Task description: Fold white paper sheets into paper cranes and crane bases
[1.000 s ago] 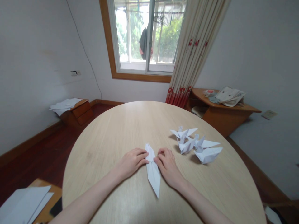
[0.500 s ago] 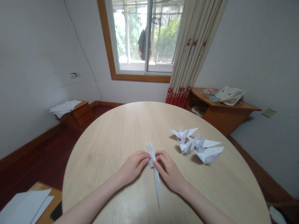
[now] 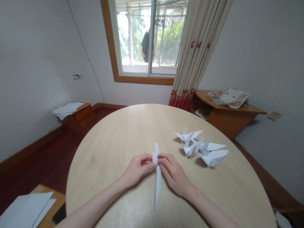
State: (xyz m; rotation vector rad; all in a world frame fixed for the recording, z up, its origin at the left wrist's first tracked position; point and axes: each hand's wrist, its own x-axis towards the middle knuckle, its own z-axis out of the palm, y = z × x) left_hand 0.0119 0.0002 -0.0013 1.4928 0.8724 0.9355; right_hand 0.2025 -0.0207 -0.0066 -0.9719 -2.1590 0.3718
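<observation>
A long, narrow piece of folded white paper (image 3: 157, 186) points toward me over the round wooden table (image 3: 106, 139). My left hand (image 3: 137, 167) grips its left side near the middle, thumb and fingers pinched on the paper. From the right, my right hand (image 3: 174, 172) holds the same part, with its fingertips close to those of the left. The paper's upper tip stands out beyond my fingers, and its long pointed end hangs free between my wrists. Several folded white paper cranes (image 3: 213, 158) sit bunched together to the right of my right hand.
At lower left, white sheets (image 3: 26, 207) lie on a wooden surface beside a dark object (image 3: 59, 213). A small drawer cabinet (image 3: 84, 115) with papers stands back left. A wooden desk (image 3: 237, 117) bearing a cloth bag (image 3: 235, 97) is at back right.
The folded paper has turned slightly, its near end swinging left, and its two separate upper tips now look like one. My left fingers have shifted on it. Both hands keep hold.
</observation>
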